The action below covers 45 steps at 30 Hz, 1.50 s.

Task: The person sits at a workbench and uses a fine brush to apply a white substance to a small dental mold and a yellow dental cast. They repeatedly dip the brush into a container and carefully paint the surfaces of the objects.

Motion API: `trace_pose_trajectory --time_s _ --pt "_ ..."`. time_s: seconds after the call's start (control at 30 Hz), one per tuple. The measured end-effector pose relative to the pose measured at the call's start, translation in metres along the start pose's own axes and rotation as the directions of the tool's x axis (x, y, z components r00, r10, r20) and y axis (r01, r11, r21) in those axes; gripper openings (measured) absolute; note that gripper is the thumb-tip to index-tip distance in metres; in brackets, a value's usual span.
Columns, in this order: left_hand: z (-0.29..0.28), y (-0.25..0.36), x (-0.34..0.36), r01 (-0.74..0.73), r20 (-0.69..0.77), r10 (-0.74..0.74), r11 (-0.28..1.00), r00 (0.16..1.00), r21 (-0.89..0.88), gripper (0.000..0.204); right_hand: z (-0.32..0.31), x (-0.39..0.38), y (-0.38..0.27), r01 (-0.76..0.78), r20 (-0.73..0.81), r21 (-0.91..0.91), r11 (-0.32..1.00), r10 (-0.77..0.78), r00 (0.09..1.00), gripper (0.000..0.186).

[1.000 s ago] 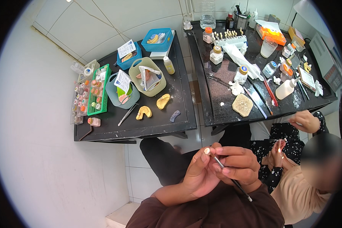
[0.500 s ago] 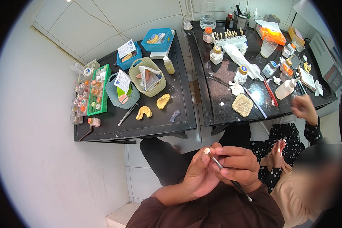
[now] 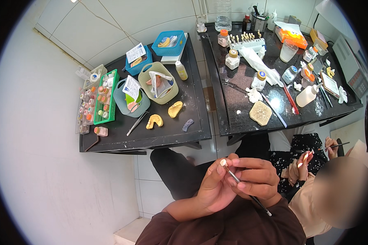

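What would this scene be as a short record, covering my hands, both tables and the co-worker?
Left hand: holds a white piece
Right hand: holds a brush, its tip at the piece
Left table: baskets, tweezers, two yellow casts
Right table: jars, squeeze bottle, beige block
Co-worker: one hand holds a thin dark tool

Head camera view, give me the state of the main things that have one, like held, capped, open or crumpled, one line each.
Left hand: pinching small whitish piece
Right hand: gripping thin dark-handled tool
Gold-capped jar: capped, standing
White-capped bottle: capped, standing
Bright blue basket: open-topped, holding things
Tweezers: lying on left table
White wad: crumpled
Co-worker's hand: holding a thin dark tool
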<state>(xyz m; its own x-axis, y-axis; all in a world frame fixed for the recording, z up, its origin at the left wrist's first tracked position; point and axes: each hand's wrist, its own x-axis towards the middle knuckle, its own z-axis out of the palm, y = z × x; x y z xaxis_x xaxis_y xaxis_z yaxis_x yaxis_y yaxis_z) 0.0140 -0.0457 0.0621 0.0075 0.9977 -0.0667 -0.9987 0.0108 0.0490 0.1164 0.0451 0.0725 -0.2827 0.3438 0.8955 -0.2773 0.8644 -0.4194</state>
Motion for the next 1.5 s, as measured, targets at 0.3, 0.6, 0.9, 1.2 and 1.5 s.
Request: trace_pose_trajectory --time_s 0.3,0.6,0.9,1.2,1.5 --pt "-0.001 -0.001 0.000 -0.005 -0.005 0.005 1.000 1.000 -0.007 0.025 -0.001 0.000 0.001 0.008 -0.003 0.003 1.000 -0.008 1.000 0.034" --pt "0.010 -0.001 0.002 0.005 -0.035 -0.005 1.000 0.999 0.009 0.023 -0.003 -0.002 0.001 -0.013 0.034 -0.025 1.000 0.013 0.999 0.035" --pt "0.003 -0.001 0.000 0.022 -0.037 -0.022 1.000 0.999 0.008 0.025 -0.005 -0.001 -0.001 -0.015 0.054 -0.031 0.999 0.017 0.998 0.035" --pt "0.003 -0.002 0.001 0.012 -0.045 -0.012 1.000 0.999 0.007 0.026 -0.002 -0.002 0.002 0.011 -0.001 -0.013 1.000 -0.011 1.000 0.036" --pt "0.007 -0.002 0.002 0.010 -0.010 -0.010 1.000 1.000 -0.004 0.026 -0.003 -0.003 0.000 -0.018 0.008 0.000 1.000 0.018 1.000 0.034"
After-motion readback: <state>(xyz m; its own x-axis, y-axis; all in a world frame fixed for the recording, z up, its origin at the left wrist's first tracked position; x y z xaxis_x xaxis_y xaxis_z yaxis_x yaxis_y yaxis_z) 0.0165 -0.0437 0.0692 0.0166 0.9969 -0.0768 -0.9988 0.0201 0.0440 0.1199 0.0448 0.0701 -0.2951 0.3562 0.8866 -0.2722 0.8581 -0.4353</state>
